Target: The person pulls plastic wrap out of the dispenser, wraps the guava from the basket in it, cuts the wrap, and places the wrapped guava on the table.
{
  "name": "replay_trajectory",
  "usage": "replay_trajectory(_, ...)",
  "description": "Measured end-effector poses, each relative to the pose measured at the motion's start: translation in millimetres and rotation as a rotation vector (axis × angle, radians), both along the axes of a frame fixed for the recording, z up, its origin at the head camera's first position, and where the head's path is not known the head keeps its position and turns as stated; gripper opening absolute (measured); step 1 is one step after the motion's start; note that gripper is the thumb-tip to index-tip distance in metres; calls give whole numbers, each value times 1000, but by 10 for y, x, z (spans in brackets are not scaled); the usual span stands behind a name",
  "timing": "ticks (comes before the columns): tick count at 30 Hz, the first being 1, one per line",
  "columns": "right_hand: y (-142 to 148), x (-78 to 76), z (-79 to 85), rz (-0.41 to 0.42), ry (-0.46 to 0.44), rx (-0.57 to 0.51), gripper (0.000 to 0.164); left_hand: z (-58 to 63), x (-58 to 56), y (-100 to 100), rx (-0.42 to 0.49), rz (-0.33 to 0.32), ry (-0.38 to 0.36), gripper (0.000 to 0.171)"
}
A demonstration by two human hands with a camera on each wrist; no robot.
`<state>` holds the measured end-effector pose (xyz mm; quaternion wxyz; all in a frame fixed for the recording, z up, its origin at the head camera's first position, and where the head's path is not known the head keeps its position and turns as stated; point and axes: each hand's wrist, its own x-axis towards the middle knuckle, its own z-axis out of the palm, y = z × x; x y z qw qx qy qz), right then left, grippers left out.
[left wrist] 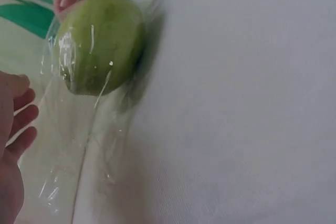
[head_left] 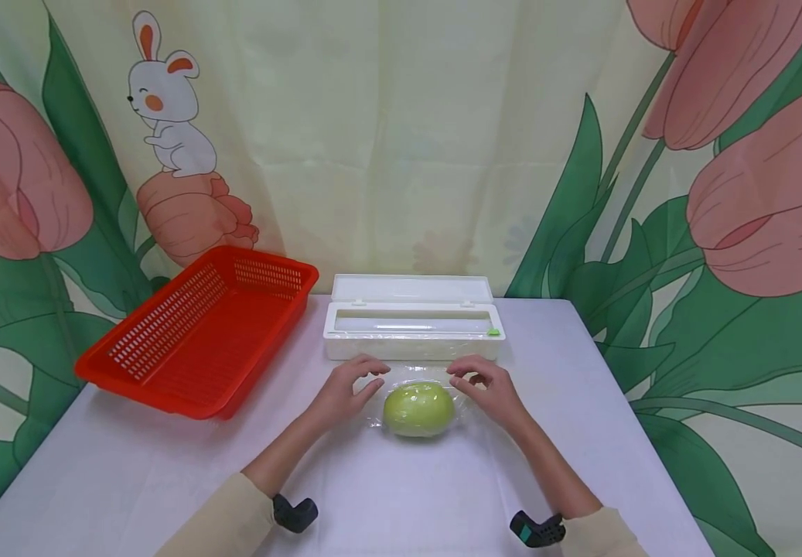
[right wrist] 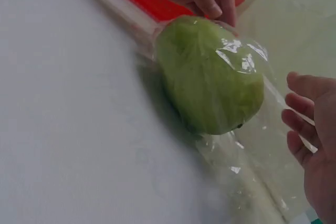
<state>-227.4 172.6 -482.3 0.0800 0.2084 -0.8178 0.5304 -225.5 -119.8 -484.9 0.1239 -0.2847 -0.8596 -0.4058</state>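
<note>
A smooth green fruit point(head_left: 419, 408), its kind not certain, rests on the white cloth with clear plastic wrap point(left wrist: 113, 145) draped over it and spread out at the sides. Left of the fruit, my left hand point(head_left: 350, 389) hovers with fingers loosely bent and a gap between thumb and fingertips. On the other side, my right hand point(head_left: 489, 389) has a similar relaxed shape, near the edge of the wrap. Neither hand visibly pinches anything. Just behind both stands a white cling film dispenser point(head_left: 414, 346), its lid raised and a small green slider on its front edge.
A red plastic basket point(head_left: 230, 344) with slotted sides sits at the back left of the table point(head_left: 401, 503). Behind the table hangs a curtain point(head_left: 387, 155) printed with tulips and a rabbit.
</note>
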Motion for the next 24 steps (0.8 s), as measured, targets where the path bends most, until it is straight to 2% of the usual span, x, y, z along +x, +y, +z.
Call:
replay_trajectory(3,-57,80,115,27,-37,-30,13,14,50,32,36,-72,58,21)
replay_trajectory(5,-75,123,178,42,-65,-15,12,25,83,41,65,-120,57,21)
replay_trajectory(8,-67,157,197,79,-115,13,12,42,128,42,87,-180,-10,25)
replay_trajectory(11,-15,135,89,126,-140,19,14,50,165,32,87,-215,-82,34)
replay_trajectory(14,17,158,83,166,-151,13,21,52,186,31,72,-226,-114,39)
replay_trajectory(17,37,171,76,211,-158,31,30,46,190,37,70,-232,-106,39)
replay_trajectory(20,38,168,50,225,-155,74,33,31,190,45,69,-224,-66,35)
replay_trajectory(24,4,154,34,170,-148,118,27,21,198,69,59,-190,32,33)
